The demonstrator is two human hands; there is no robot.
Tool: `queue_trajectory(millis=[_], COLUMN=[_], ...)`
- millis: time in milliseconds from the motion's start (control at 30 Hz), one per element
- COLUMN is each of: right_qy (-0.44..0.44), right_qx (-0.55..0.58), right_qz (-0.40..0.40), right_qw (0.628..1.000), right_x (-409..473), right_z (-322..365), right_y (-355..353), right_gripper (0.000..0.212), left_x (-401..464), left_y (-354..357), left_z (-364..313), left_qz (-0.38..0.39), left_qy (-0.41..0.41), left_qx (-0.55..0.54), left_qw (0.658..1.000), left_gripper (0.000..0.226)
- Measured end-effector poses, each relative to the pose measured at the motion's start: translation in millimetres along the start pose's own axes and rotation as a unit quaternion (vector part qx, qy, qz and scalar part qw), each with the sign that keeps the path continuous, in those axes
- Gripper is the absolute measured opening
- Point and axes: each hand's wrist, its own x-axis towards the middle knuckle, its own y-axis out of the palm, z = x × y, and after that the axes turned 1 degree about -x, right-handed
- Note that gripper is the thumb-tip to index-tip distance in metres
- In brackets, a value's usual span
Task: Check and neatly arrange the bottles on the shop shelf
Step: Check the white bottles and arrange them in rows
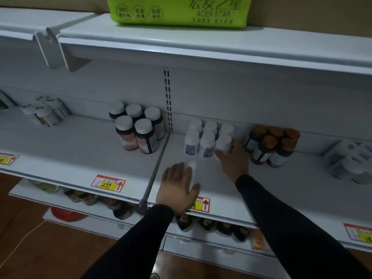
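Note:
A group of small white bottles [202, 140] stands in two rows at the back of the middle shelf [261, 188]. My right hand [234, 160] grips the front right white bottle [223, 143] of that group, thumb in front and fingers on its right side. My left hand [179, 186] hovers over the shelf's front part, back of the hand up. It holds another white bottle [192, 168], which shows only as a blurred strip beside the index finger.
Dark bottles with orange caps [271, 146] stand just right of my right hand. Brown bottles with white caps [136, 127] stand left of the shelf divider [159, 164]. White packs [352, 166] sit far right, and more bottles [45, 111] far left. A green pack [177, 11] lies on the top shelf.

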Motion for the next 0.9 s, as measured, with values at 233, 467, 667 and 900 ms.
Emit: queue_trajectory(millis=[233,467,667,900], right_qy=[-0.006,0.035,0.100,0.116], right_qx=[0.051,0.184,0.364,0.378], right_qz=[-0.001,0.033,0.111,0.125], right_qw=[0.999,0.982,0.920,0.910], right_x=[-17,-38,-64,-76], right_z=[1,10,28,38], right_y=[-13,-32,-38,-34], right_gripper=[0.043,0.038,0.020,0.018], left_x=[0,-1,0,6], left_y=[-3,-9,-12,-36], left_z=[0,0,4,3], left_qz=[0.008,0.005,-0.014,0.017], left_qy=[0.000,-0.002,0.014,-0.069], left_qx=[-0.002,-0.042,-0.096,-0.280], left_qw=[1.000,0.999,0.995,0.957], left_gripper=[0.059,0.047,0.037,0.043])
